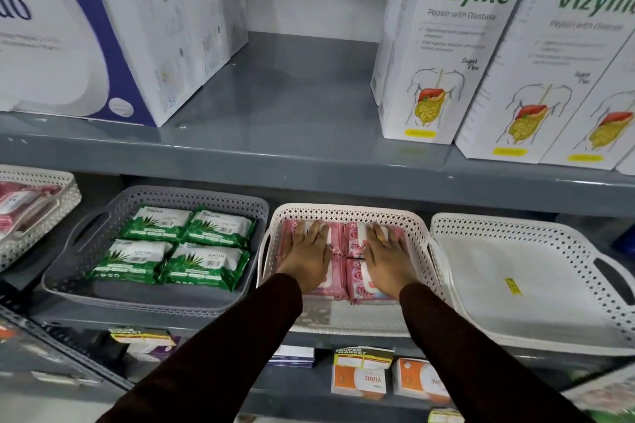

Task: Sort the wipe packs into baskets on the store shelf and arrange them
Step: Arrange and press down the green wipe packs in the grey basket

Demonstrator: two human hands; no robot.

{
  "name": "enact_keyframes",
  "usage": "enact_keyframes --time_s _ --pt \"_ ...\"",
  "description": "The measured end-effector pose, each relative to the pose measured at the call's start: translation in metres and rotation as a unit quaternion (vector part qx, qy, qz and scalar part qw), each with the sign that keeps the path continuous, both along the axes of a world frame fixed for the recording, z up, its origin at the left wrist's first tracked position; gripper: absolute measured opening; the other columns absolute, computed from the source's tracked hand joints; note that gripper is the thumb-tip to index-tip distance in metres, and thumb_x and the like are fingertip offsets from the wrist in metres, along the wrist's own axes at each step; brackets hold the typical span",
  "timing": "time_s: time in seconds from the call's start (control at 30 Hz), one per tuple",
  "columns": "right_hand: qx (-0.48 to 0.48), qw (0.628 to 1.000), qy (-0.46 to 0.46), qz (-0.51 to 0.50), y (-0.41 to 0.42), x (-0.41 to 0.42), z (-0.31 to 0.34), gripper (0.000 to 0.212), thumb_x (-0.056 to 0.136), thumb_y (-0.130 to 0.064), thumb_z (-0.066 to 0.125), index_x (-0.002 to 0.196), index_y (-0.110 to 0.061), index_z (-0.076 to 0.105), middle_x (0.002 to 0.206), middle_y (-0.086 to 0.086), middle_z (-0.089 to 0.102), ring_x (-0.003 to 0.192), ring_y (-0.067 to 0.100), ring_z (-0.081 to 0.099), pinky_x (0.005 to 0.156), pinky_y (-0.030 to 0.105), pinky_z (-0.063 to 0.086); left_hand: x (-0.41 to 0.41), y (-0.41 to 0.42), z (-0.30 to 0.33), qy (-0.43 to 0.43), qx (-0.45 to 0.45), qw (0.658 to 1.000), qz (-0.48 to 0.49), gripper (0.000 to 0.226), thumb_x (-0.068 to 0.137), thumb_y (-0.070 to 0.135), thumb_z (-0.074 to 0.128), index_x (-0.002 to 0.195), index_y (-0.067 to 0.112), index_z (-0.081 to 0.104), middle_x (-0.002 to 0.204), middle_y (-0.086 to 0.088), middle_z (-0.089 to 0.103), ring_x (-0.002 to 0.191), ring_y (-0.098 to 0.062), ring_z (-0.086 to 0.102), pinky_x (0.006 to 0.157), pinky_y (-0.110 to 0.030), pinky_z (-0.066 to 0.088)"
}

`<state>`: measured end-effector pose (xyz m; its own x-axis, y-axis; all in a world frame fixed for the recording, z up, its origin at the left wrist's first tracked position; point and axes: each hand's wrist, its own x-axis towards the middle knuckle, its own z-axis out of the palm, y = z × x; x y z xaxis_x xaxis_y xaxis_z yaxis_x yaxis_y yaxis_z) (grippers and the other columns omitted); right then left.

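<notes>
Several pink wipe packs (355,276) lie flat in a pale pink basket (347,211) in the middle of the lower shelf. My left hand (307,252) rests palm down on the left packs, fingers spread. On the right packs my right hand (386,256) lies flat the same way. Neither hand grips a pack. To the left, a grey basket (86,237) holds several green wipe packs (178,245) in two rows. A white basket (536,288) on the right has nothing in it but a small yellow sticker.
A white basket (44,196) with pink packs shows at the far left edge. The grey upper shelf (275,134) carries white and blue boxes (113,27) on the left and Vizyme cartons (443,45) on the right. Orange boxes (359,379) stand on the shelf below.
</notes>
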<state>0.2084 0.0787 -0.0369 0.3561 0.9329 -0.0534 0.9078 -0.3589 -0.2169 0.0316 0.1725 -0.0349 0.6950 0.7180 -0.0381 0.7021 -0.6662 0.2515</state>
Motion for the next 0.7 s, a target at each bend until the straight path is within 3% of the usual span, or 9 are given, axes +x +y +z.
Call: enact_keyframes --time_s 0.13,0.27,0.33,0.43,0.53,0.6,0.7 --pt "-0.007 0.998 0.062 -0.032 -0.001 -0.009 0.018 0.057 0.104 -0.037 0.018 0.157 -0.018 0.006 0.166 0.006 0.002 0.152 0.028 -0.007 0.122 0.048 -0.008 -0.019 0.0 0.018 -0.044 -0.007 0.999 -0.017 0.059 0.105 0.039 0.021 0.156 0.014 0.004 0.163 -0.001 0.004 0.149 -0.024 -0.007 0.117 -0.037 -0.01" --pt "0.146 0.976 0.16 -0.01 0.0 -0.07 0.046 0.052 0.105 -0.027 0.027 0.154 -0.014 0.019 0.164 0.008 0.013 0.152 0.023 0.0 0.125 0.044 0.001 -0.091 0.002 0.04 -0.225 -0.01 0.974 -0.023 0.055 0.104 0.032 0.033 0.156 0.02 0.017 0.16 0.009 0.014 0.147 -0.008 -0.001 0.12 -0.027 0.001" --pt "0.195 0.96 0.199 0.021 0.008 -0.112 0.056 0.049 0.105 -0.023 0.033 0.153 -0.014 0.025 0.162 0.004 0.019 0.152 0.021 0.003 0.125 0.042 0.007 -0.135 0.014 0.039 -0.246 0.024 0.969 0.001 0.052 0.103 0.033 0.033 0.154 0.022 0.026 0.159 0.007 0.023 0.148 -0.01 0.007 0.121 -0.03 0.01" --pt "0.226 0.942 0.232 0.086 0.034 -0.178 0.064 0.046 0.103 -0.019 0.039 0.149 -0.013 0.037 0.159 0.008 0.029 0.151 0.025 0.014 0.124 0.038 0.014 -0.207 0.051 0.032 -0.195 0.034 0.978 0.068 0.052 0.102 0.033 0.033 0.152 0.017 0.032 0.157 -0.005 0.029 0.148 -0.021 0.011 0.119 -0.038 0.019" --pt "0.191 0.949 0.214 0.129 0.07 -0.227 0.057 0.047 0.104 -0.027 0.037 0.149 -0.014 0.036 0.161 0.009 0.028 0.151 0.022 0.014 0.122 0.029 0.009 -0.255 0.094 0.026 -0.108 0.045 0.988 0.1 0.069 0.092 0.044 0.021 0.145 0.005 0.042 0.152 -0.017 0.037 0.144 -0.038 0.021 0.116 -0.046 0.026" --pt "0.147 0.964 0.175 0.135 0.097 -0.251 0.049 0.049 0.104 -0.028 0.035 0.15 -0.012 0.033 0.162 0.012 0.023 0.152 0.025 0.011 0.121 0.032 0.003 -0.273 0.117 0.026 -0.062 0.048 0.992 0.104 0.08 0.087 0.051 0.012 0.147 0.004 0.039 0.155 -0.017 0.03 0.146 -0.039 0.017 0.118 -0.045 0.018" --pt "0.083 0.985 0.107 0.111 0.135 -0.277 0.038 0.054 0.103 -0.03 0.032 0.152 -0.01 0.027 0.163 0.016 0.018 0.152 0.03 0.008 0.123 0.046 0.006 -0.286 0.136 0.024 -0.019 0.043 0.995 0.092 0.088 0.081 0.056 0.0 0.154 0.011 0.022 0.162 -0.009 0.008 0.149 -0.031 -0.001 0.12 -0.043 0.001"
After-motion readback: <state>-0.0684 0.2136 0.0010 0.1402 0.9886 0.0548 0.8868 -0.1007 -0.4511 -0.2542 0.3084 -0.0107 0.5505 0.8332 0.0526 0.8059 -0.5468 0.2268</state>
